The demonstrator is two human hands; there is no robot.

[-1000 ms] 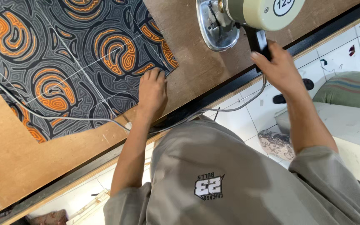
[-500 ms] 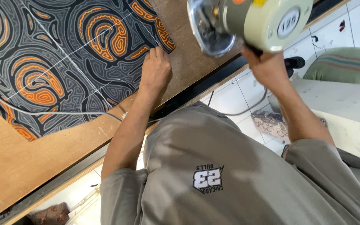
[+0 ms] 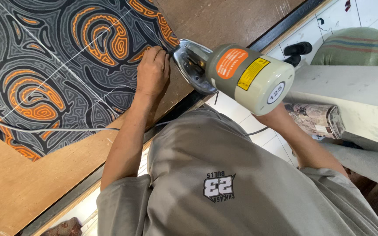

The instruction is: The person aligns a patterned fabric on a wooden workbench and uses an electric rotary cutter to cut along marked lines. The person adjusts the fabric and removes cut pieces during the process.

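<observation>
A: Where is the left hand (image 3: 153, 72)?

B: It lies knuckles-up on the dark grey fabric with orange swirl patterns (image 3: 57, 65), right at the cloth's edge. The fingers are curled together and pressed down on the cloth; the fingertips sit just beside the machine's shiny metal base plate (image 3: 189, 63).

A: Which machine?

B: A cream-and-grey electric fabric cutter with a cylindrical motor housing (image 3: 252, 78). It stands on the brown wooden table (image 3: 237, 19), its base touching the edge of the fabric near the table's dark front rim. An orange label and a yellow label show on the housing.

A: And the right hand?

B: Hidden behind the motor housing. Only the right forearm (image 3: 305, 146) shows, running up under the cutter, so I cannot tell how that hand is set or whether it grips anything.

A: What else lies on the cloth?

B: Thin white chalk lines cross it, and 1 grey cable (image 3: 44, 130) trails over its lower edge towards the left arm.

A: Anything beside the table?

B: A white tiled floor (image 3: 372, 8), a pale slab with a roll of patterned material (image 3: 316, 119) beneath it, and a green striped cushion (image 3: 359, 46) further off. The person wears a grey T-shirt (image 3: 241, 183).
</observation>
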